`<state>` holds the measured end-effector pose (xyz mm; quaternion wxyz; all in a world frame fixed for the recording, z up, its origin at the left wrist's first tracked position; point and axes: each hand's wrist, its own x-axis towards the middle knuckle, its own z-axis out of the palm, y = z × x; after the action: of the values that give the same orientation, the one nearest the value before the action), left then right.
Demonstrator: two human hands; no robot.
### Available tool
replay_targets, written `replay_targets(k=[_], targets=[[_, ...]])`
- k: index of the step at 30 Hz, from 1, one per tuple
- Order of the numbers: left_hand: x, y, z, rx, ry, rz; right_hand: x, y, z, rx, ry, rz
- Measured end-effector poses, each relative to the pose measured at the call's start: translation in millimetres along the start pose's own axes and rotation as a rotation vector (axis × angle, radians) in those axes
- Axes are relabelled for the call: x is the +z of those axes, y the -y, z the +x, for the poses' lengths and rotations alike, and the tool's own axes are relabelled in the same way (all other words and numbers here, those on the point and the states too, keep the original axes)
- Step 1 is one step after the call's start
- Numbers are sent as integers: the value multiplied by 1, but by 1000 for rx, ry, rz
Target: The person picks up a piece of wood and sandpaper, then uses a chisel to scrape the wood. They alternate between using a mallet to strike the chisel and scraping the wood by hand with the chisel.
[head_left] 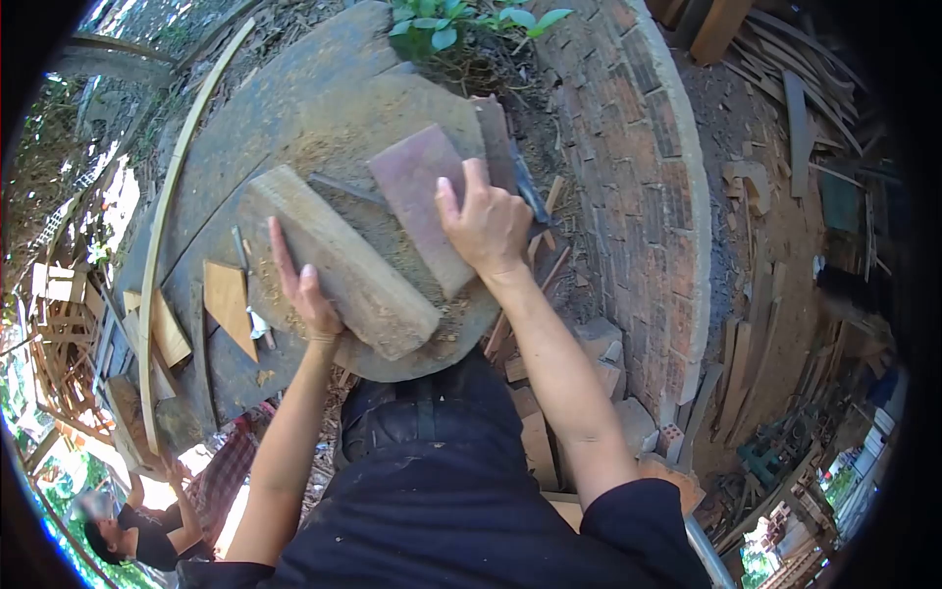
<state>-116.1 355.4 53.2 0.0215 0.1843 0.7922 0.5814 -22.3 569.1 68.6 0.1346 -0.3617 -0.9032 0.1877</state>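
A long, thick wooden block [343, 265] lies slantwise on a round-edged worktop [432, 103] in front of me. My left hand [312, 302] rests at the block's left side, thumb and index finger stretched apart; its other fingers are hidden. To the right of the block is a flat reddish-brown board [420, 201]. My right hand [488, 224] grips this board's right side, with the thumb on top and several fingers curled. A narrow dark strip [348, 189] lies between the block and the board.
Sawdust covers parts of the worktop. Left of my left hand lies a pale wood offcut [229, 306]. A long curved strip [169, 231] runs along the left, with another person [152, 525] at its lower end. A brick wall [638, 196] borders the right; wood scraps lie beyond.
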Motion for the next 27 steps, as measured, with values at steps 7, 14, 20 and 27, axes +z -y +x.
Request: replay_targets(k=[7,14,20,27], targets=[[4,-9,0,-67,-3,-35,2,-2,-7,20,-26,93],[-1,-4,0,-67,26,19,-2,-1,2,25,-41,87],[-1,-2,-1,-111,30,33,0,1,-1,56,26,92],[-5,-2,-2,-103,59,57,-6,5,0,27,13,68]])
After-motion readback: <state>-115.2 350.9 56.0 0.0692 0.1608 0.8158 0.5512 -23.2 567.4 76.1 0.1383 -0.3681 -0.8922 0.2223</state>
